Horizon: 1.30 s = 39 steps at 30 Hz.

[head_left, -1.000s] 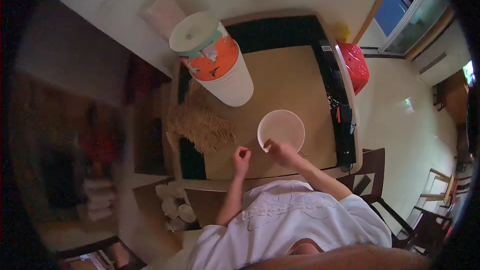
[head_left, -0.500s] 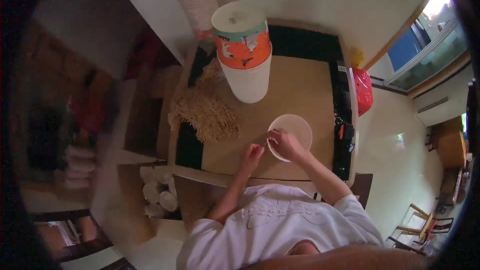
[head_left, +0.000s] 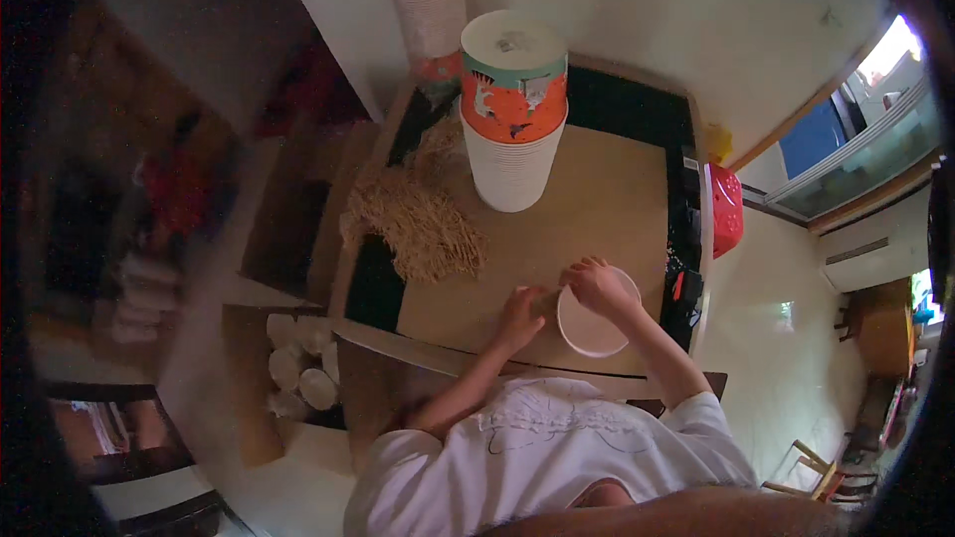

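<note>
A white round bowl (head_left: 594,326) sits on a brown cardboard-covered table (head_left: 587,199) near its front edge. My right hand (head_left: 595,284) rests on the bowl's far left rim, fingers curled over it. Just left of the bowl my left hand (head_left: 521,313) lies on the cardboard with fingers bent; whether it holds something small is too fine to tell. A pile of light brown straw-like strands (head_left: 418,224) lies at the table's left side.
A tall stack of white paper bowls with an orange printed one near the top (head_left: 512,109) stands at the back of the table. A red basket (head_left: 724,209) hangs at the right. Several white cups (head_left: 298,368) sit in a box below left.
The view has swung, so the table sits more upright in the picture. Both hands stay at the bowl's left rim; the right hand has closed further over it.
</note>
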Each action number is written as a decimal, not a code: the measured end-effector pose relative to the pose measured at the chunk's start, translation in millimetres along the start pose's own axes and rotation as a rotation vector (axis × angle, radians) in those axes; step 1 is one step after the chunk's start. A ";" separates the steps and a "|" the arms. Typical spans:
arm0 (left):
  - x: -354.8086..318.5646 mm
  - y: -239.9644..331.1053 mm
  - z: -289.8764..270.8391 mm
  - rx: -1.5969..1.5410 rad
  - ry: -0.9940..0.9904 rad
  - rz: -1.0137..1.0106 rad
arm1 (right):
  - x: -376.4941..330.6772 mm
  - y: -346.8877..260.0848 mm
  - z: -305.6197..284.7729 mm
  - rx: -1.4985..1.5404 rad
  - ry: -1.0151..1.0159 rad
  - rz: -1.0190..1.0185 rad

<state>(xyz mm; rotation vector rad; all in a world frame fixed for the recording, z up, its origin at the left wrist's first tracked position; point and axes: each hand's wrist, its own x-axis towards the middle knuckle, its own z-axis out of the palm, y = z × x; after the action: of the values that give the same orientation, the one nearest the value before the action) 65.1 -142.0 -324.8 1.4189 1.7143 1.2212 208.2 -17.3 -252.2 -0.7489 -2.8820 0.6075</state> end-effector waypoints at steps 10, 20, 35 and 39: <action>14.2 -4.0 33.7 -0.062 -0.121 0.122 | -55.4 9.0 8.3 0.253 0.178 0.288; 15.0 15.0 28.5 -0.043 -0.084 0.005 | -33.2 18.1 21.6 0.580 -0.215 0.426; 32.8 -5.0 -4.5 -0.983 -0.343 -0.672 | -28.6 21.2 41.0 0.745 -0.133 0.449; 52.2 15.3 -1.3 -0.761 -0.208 -0.677 | -38.0 39.5 54.0 0.961 0.034 0.464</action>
<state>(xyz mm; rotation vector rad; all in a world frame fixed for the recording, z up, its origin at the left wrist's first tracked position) 57.1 -92.1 -304.8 0.4341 1.2098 1.0930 248.4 -23.4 -317.5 -1.1659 -1.9448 1.7829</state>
